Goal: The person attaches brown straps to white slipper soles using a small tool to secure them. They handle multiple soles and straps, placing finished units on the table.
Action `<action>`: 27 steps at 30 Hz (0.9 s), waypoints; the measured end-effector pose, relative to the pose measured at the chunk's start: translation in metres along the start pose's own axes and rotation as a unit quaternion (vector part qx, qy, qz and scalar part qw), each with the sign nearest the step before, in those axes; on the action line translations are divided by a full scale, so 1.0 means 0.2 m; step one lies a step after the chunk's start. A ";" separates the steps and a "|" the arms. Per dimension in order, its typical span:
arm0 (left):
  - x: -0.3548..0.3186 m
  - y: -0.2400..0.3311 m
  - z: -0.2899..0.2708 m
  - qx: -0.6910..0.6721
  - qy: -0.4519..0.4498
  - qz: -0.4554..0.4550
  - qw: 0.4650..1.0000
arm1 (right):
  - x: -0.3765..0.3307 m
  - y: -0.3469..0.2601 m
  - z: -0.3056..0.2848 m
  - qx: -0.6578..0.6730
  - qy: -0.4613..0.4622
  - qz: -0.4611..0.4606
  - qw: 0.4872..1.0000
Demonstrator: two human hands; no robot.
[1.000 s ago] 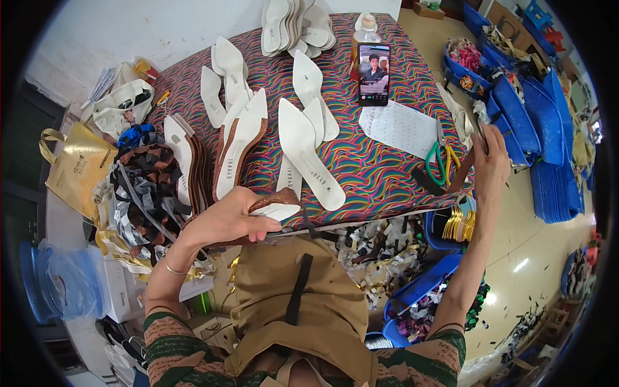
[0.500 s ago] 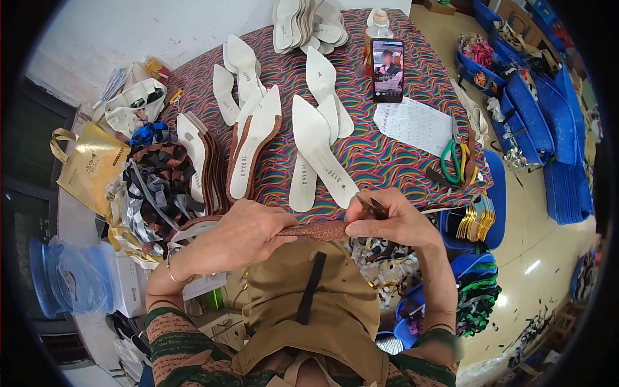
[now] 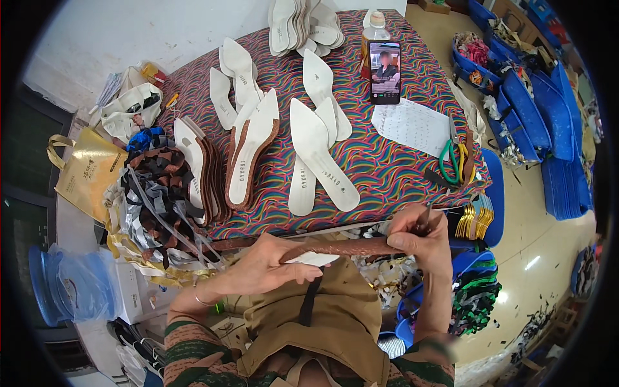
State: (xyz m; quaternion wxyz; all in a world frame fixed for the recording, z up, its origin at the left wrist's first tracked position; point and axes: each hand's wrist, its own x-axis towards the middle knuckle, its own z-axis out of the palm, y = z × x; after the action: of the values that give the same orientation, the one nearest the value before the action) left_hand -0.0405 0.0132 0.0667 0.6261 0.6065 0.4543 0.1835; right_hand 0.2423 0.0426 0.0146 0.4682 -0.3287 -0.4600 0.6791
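My left hand (image 3: 271, 264) is closed around a shoe insole (image 3: 314, 259), its white face showing below the fingers. A glittery brown strip (image 3: 354, 248) runs from the insole's edge across to my right hand (image 3: 422, 238). The thumb and fingers of that hand pinch the strip's far end and also keep a small dark pointed tool (image 3: 423, 221), perhaps thread snips, in the palm. Both hands are over my lap at the table's front edge. Beyond them lie a pair of crossed white insoles (image 3: 319, 151) and brown-edged insoles (image 3: 255, 148).
A patterned cloth covers the table (image 3: 271, 222). On it stand a phone (image 3: 385, 72), a bottle (image 3: 377, 29), a paper sheet (image 3: 412, 124) and green-handled scissors (image 3: 447, 161). Strip scraps (image 3: 161, 187) heap at the left; blue bins (image 3: 525, 109) line the right floor.
My right hand has moved right, away from the left, and the brown strip now stretches between them. My left hand has lowered slightly, and the insole's white face has come into view.
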 end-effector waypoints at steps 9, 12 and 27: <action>0.04 -0.03 0.11 -0.211 0.122 0.093 0.965 | -0.17 0.20 0.28 0.099 0.138 -0.012 0.985; 0.09 0.03 0.15 -0.275 0.156 0.096 0.944 | -0.14 0.27 0.39 0.087 0.160 -0.042 0.982; 0.21 -0.06 0.14 -0.430 0.148 0.169 0.874 | -0.12 0.34 0.41 -0.018 0.079 -0.043 0.996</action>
State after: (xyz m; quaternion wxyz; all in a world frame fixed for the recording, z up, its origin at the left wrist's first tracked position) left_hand 0.0001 0.0261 0.0369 0.7099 0.3105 0.3082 0.5519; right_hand 0.1558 -0.0155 -0.0184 0.5256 -0.3696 -0.4477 0.6219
